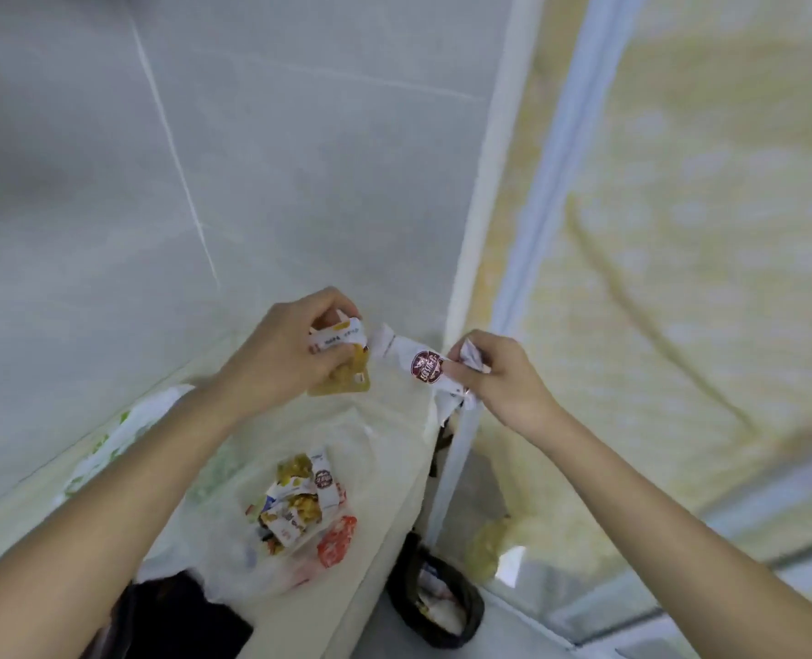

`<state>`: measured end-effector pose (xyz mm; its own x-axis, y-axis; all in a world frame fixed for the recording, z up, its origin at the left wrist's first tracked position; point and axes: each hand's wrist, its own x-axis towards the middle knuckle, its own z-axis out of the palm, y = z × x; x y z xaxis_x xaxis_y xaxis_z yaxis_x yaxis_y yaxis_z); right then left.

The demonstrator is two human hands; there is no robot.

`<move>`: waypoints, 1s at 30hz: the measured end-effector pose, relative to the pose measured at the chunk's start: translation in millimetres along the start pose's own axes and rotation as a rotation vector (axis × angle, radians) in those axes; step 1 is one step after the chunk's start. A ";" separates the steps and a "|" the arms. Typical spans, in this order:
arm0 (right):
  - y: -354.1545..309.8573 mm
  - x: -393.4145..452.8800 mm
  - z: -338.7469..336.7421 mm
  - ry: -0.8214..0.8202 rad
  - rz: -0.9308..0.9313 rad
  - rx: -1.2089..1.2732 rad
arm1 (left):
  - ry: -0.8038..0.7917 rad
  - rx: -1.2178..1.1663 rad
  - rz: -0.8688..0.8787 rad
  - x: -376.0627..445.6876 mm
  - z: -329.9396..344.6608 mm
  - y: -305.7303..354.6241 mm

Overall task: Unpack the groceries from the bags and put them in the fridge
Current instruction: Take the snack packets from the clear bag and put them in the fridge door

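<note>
Overhead, both bare arms reach forward above a pale counter (385, 473) set against a grey tiled wall (204, 159). Left hand (280, 359) is closed around a yellow packet (347, 378) with a white printed label, fingers curled over its top. Right hand (499, 378) pinches the crumpled end of a white wrapped packet (418, 366) bearing a round dark-red logo; the packet slants up toward the left hand, its far end just beside the yellow one. Below them, a clear plastic bag (271, 554) lies open on the counter, holding more small packets (299, 506) in yellow, white and red. Black-lined bin (435, 606) sits on the floor just right of the counter. Right side: pale yellow patterned curtain (679, 230). No fridge can be made out
</note>
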<state>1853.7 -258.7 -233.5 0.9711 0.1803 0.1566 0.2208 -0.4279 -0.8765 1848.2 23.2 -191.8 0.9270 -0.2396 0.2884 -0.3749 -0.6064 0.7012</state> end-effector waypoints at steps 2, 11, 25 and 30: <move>-6.4 -40.3 -57.1 0.131 0.042 -0.002 | -0.109 -0.046 0.118 24.7 26.1 44.1; -40.2 -272.8 -258.8 0.730 0.279 -0.110 | -0.560 -0.282 0.608 63.7 207.0 284.8; -95.8 -653.0 -356.0 1.534 0.561 -0.304 | -0.997 -0.642 1.072 -134.5 436.0 624.1; -106.7 -734.3 -338.7 1.812 0.711 -0.378 | -1.196 -0.720 1.217 -215.0 486.0 694.4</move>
<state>1147.9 -645.4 -100.9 -0.2362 -0.9256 0.2958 -0.4118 -0.1804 -0.8933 1391.9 -714.9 -83.8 -0.4332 -0.7803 0.4511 -0.3900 0.6135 0.6866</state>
